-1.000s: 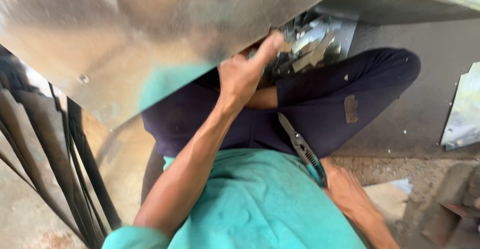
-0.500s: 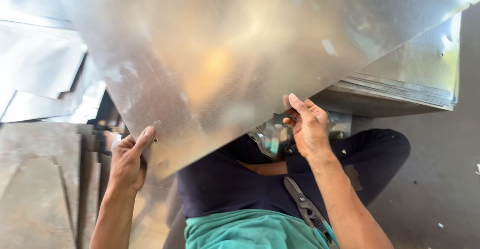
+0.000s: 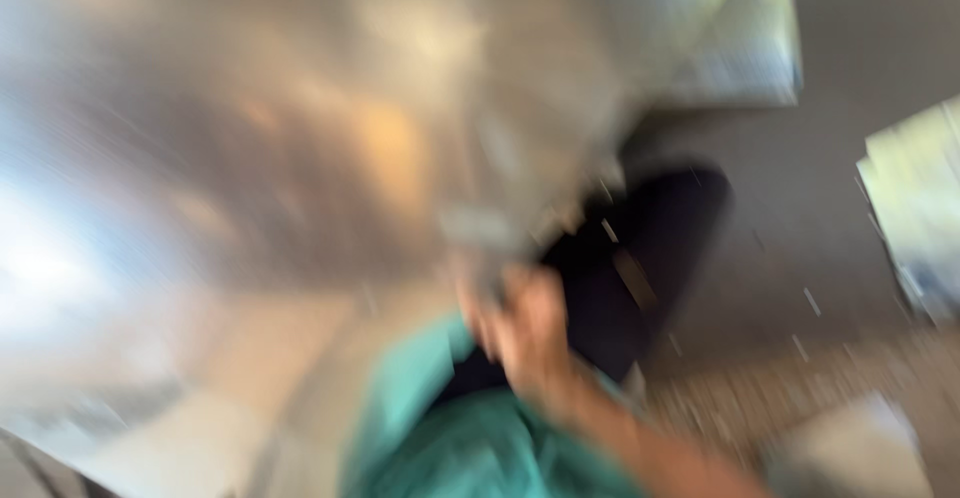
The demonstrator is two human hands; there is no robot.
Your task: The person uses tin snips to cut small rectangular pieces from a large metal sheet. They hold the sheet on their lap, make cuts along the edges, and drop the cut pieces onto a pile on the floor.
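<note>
Below the metal sheet [image 3: 300, 158], only one hand [image 3: 530, 328] shows now, blurred.

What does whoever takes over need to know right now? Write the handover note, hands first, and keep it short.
Right hand: raised at the lower edge of the big metal sheet. Motion blur hides whether it grips the sheet.
Left hand: out of view.
Sheet: fills the upper left of the view, held over the lap above the dark trousers and teal shirt.
Done: the sheet is up in front of the person.
Left: the view is too blurred to tell.
</note>
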